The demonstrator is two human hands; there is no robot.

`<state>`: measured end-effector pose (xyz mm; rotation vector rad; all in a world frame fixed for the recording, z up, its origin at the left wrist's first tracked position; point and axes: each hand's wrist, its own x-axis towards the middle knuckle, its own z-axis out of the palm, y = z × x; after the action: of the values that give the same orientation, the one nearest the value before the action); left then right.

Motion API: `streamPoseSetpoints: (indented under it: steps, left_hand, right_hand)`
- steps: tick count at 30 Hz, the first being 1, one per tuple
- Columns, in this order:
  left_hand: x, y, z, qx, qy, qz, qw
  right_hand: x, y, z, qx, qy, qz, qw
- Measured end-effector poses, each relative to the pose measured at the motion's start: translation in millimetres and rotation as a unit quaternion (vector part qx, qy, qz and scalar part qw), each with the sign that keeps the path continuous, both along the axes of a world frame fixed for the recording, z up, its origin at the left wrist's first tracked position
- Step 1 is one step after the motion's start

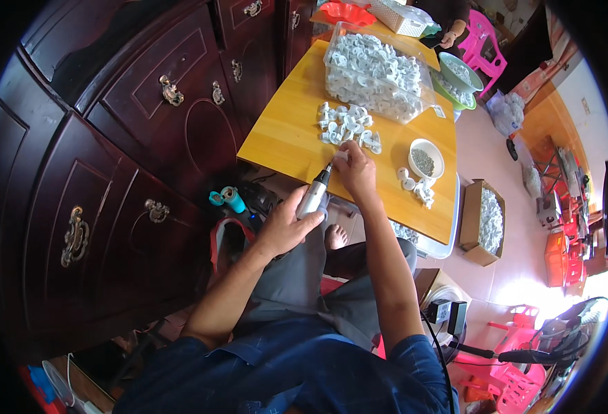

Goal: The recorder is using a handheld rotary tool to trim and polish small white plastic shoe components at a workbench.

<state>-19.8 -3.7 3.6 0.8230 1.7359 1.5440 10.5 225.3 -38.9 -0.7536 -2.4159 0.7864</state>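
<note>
My left hand is wrapped round a silver and black electric screwdriver, which points up and away over the table's near edge. At its tip, my right hand pinches a small white plastic part, partly covered by the fingers. Just beyond the hands lies a loose pile of similar white plastic parts. To the right of my right hand stands a white bowl holding small grey metal pieces that look like screws. Several more white parts lie by the bowl.
A clear bin heaped with white parts fills the far side of the yellow table. Dark drawers flank the left. On the floor at right sits a cardboard box of white parts. Another person's hand shows at the back.
</note>
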Motion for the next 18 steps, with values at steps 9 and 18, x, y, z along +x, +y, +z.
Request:
streamPoseSetpoints:
  steps: [9, 18]
  left_hand:
    - [0, 3, -14, -0.004, -0.001, -0.015, 1.0]
    - [0, 3, -18, -0.024, 0.007, -0.024, 0.999]
  right_hand:
    - [20, -3, -10, -0.142, 0.109, 0.03, 0.983]
    - [24, -5, -12, -0.231, 0.123, 0.032, 0.965]
